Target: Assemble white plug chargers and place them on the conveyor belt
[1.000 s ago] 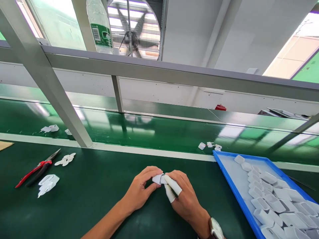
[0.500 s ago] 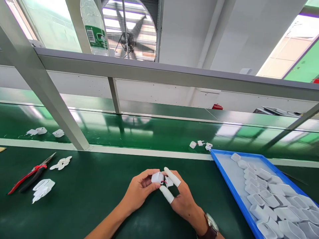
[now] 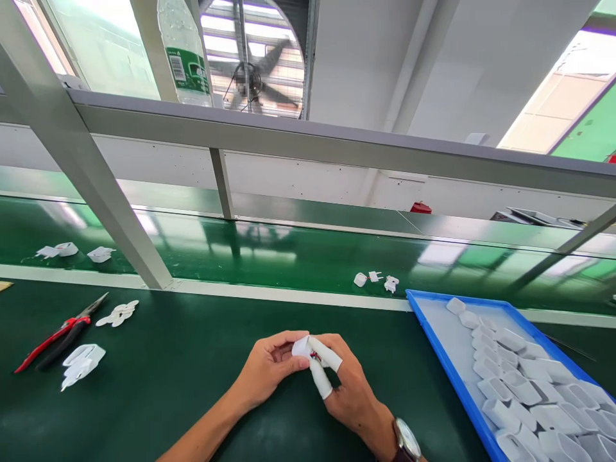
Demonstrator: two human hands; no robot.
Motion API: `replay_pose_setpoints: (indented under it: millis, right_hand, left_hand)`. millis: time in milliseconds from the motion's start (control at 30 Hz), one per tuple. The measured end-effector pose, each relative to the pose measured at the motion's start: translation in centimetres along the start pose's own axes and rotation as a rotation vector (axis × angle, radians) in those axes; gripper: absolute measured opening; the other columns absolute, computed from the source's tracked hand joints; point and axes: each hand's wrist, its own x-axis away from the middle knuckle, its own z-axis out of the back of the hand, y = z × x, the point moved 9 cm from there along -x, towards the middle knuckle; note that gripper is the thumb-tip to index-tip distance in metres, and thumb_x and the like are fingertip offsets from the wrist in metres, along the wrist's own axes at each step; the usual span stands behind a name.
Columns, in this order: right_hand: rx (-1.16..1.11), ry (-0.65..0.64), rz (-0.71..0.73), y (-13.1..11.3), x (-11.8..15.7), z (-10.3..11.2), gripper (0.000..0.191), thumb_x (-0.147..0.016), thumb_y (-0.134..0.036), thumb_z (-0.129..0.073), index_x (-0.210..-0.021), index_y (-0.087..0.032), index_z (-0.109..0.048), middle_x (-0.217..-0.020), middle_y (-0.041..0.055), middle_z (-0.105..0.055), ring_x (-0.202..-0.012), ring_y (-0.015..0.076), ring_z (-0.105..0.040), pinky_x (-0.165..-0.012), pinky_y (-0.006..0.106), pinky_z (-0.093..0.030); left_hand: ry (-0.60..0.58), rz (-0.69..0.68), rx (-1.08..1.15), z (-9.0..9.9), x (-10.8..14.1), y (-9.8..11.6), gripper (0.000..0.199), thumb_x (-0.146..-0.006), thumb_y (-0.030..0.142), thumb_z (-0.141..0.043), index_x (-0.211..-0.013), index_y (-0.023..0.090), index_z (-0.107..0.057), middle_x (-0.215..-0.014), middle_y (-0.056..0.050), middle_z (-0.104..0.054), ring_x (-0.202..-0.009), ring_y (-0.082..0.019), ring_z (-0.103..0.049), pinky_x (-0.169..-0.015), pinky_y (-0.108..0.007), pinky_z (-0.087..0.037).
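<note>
Near the front middle of the bench, my left hand (image 3: 273,363) is closed around a small white plastic housing (image 3: 301,347). White finger covers sheathe the thumb and index finger of my right hand (image 3: 347,378), which pinch at the housing's right side. Between those fingertips sits a white plug piece (image 3: 327,363), mostly hidden by them, with a bit of red wire showing where it meets the housing. How far the piece sits inside the housing I cannot tell.
A blue-rimmed tray (image 3: 445,371) of white housings stands at right. Red-and-black pliers (image 3: 65,333) and white plastic parts (image 3: 83,366) lie at left. Behind the bench, a green belt (image 3: 289,256) carries several white pieces (image 3: 374,277). A slanted metal post (image 3: 110,186) rises at left.
My right hand's covered fingers have come closer to the housing, bringing the plug piece up against it. The white pieces on the belt have shifted left.
</note>
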Motion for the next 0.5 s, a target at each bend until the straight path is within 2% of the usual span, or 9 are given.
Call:
replay_pose_setpoints:
  millis: [133,300,400,500]
  right_hand:
    - [-0.005,0.020,0.030,-0.7,-0.2,0.1,0.048,-0.095,-0.004,-0.054,-0.137,-0.027,-0.052,-0.116,0.0091,-0.065,-0.102,0.0210,-0.062,-0.085,0.038,-0.057]
    - [0.003,0.015,0.028,-1.1,-0.1,0.2,0.048,-0.094,-0.004,-0.053,-0.136,-0.027,-0.054,-0.117,0.0102,-0.063,-0.103,0.0220,-0.061,-0.085,0.039,-0.056]
    - [-0.058,0.068,-0.039,0.0,0.3,0.3,0.046,-0.094,-0.008,-0.057,-0.135,-0.027,-0.054,-0.108,0.0069,-0.065,-0.090,0.0184,-0.063,-0.077,0.033,-0.056]
    - [-0.118,0.091,-0.131,1.4,0.7,0.1,0.041,-0.094,-0.013,-0.059,-0.132,-0.027,-0.056,-0.105,0.0052,-0.067,-0.085,0.0165,-0.063,-0.075,0.030,-0.056]
  left_hand:
    - [0.004,0.009,0.011,0.0,0.1,0.2,0.040,-0.065,0.024,-0.093,-0.103,0.023,-0.081,-0.100,-0.004,-0.080,-0.093,-0.020,-0.072,-0.092,-0.035,-0.059]
    - [-0.043,0.011,0.029,-0.3,0.3,0.2,0.040,-0.067,0.023,-0.092,-0.105,0.023,-0.080,-0.097,-0.003,-0.078,-0.089,-0.018,-0.070,-0.089,-0.032,-0.058]
    - [-0.092,0.026,0.013,-0.4,0.2,0.1,0.038,-0.071,0.025,-0.090,-0.107,0.022,-0.079,-0.101,-0.005,-0.077,-0.093,-0.018,-0.070,-0.089,-0.032,-0.058]
    - [-0.120,-0.040,-0.032,-0.6,0.1,0.6,0.048,-0.070,0.025,-0.090,-0.115,0.024,-0.074,-0.110,-0.005,-0.072,-0.099,-0.020,-0.069,-0.090,-0.033,-0.058]
